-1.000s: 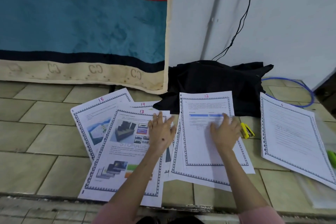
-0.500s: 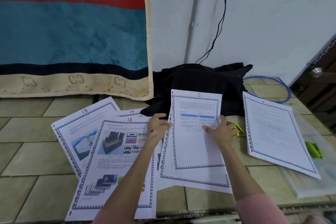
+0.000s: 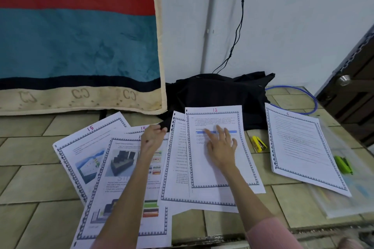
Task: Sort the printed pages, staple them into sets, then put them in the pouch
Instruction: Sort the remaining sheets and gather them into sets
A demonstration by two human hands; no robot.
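Head view looks down on a tiled floor (image 3: pixel 30 184) strewn with printed pages. Right hand (image 3: pixel 221 145) lies flat, fingers spread and straight, pressing on page 12 (image 3: pixel 216 168), which sits on top of another sheet (image 3: pixel 176 168) whose left edge shows beside it. Left hand (image 3: pixel 152 137) is over the top of the picture page (image 3: pixel 121 188) near the middle, its fingers loosely curled; whether it pinches a sheet edge or holds nothing I cannot tell. Page 14 (image 3: pixel 139 129) peeks out from beneath that sheet, and page 15 (image 3: pixel 85 151) fans out to the far left.

To the right, a separate stack topped by page 6 (image 3: pixel 303 151) rests partly on a clear pouch (image 3: pixel 348 194), with a green stapler (image 3: pixel 343 164) on the pouch beside it. A yellow stapler (image 3: pixel 258 143) lies on the floor between page 12 and that stack.

Risks, as I judge them: the loose sheets overlap at angles, so sliding one under a flat palm could drag its neighbour and upset the number order. Stapling before the edges are squared would bind crooked or mixed sets. The page 6 stack covers much of the pouch and would need lifting before anything goes in. A black cloth (image 3: pixel 218 97) bunched against the far wall touches the top of page 12 and could snag it.
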